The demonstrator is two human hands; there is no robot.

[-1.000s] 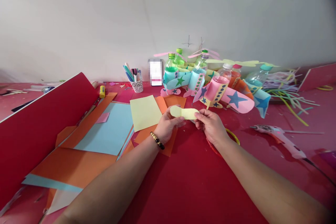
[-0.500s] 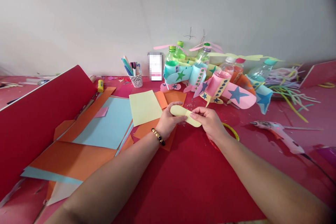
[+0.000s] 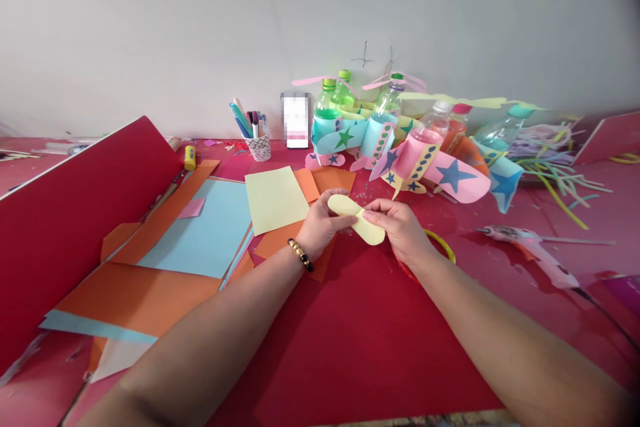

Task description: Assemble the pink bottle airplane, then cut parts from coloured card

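Observation:
Between my hands is a pale yellow paper strip (image 3: pixel 369 229) with rounded ends, raised a little over the red table sheet. My left hand (image 3: pixel 325 223) grips its left part, thumb on top. Pinching its upper edge near the middle is my right hand (image 3: pixel 395 223). The strip looks narrowed at its middle, like a propeller shape. Under my right hand lie scissors with red and yellow handles (image 3: pixel 440 245), partly hidden. A pale yellow paper sheet (image 3: pixel 277 200) lies just beyond my left hand, over orange paper pieces (image 3: pixel 333 180).
Paper-covered bottle planes (image 3: pixel 425 150) stand at the back right. A pink glue gun (image 3: pixel 533 253) with a cord lies to the right. Blue paper (image 3: pixel 200 240) and orange sheets spread left, beside a raised red board (image 3: pixel 90 227). A pen cup (image 3: pixel 259 147) and phone (image 3: pixel 296 121) stand behind.
The paper strip has turned slightly and now shows a narrowed middle. My right fingers have shifted a little up along its edge. The view has tilted slightly downward.

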